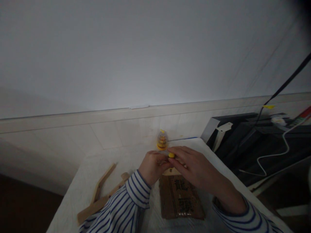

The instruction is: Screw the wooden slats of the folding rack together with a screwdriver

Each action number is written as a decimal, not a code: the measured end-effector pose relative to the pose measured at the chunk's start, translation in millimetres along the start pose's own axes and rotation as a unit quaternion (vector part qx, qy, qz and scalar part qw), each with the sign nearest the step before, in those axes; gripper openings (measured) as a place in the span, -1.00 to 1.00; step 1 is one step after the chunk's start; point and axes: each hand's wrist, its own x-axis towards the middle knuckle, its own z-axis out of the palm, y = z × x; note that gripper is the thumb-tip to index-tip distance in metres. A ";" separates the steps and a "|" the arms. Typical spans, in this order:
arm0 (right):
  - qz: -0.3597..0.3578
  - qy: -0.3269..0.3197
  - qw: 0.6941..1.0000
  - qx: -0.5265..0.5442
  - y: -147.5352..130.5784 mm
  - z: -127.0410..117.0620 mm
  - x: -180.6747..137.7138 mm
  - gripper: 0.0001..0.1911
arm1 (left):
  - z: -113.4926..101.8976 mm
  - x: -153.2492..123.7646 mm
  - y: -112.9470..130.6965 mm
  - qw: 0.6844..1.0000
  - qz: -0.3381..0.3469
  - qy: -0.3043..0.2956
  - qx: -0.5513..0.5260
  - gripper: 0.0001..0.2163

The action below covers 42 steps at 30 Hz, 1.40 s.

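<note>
My right hand (191, 161) is closed, its thumb and fingers round a small yellow knob-like piece (171, 155) with a dark lower edge. Close against it from the left, my left hand (153, 166) is pinched; what its fingertips hold is hidden. Beneath both hands lies a pale wooden piece (170, 171), partly covered by the fingers. It borders a brown cardboard piece (179, 197) printed with large dark characters. Just beyond the hands, a clear dome-shaped case (162, 140) with a yellow base and yellow top stands upright, with small yellow pieces inside.
Several wooden bars (103, 181) lie on the white-covered table (80, 178) at the left, partly behind my left sleeve. A panelled wall (121, 129) rises at the table's back. Dark flat boxes (243, 139) and a white cable (286, 145) are at the right.
</note>
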 end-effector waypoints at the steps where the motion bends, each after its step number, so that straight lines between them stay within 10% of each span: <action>1: -0.001 0.002 1.000 0.003 0.2 -0.4 -0.1 -0.70 | 0.0 0.4 0.3 1.000 0.001 -0.003 -0.002 -0.86; 42: 0.012 -0.004 1.000 0.003 1.2 6.5 1.8 -0.81 | -0.2 -0.7 -2.1 0.995 -0.002 -0.022 -0.096 -0.86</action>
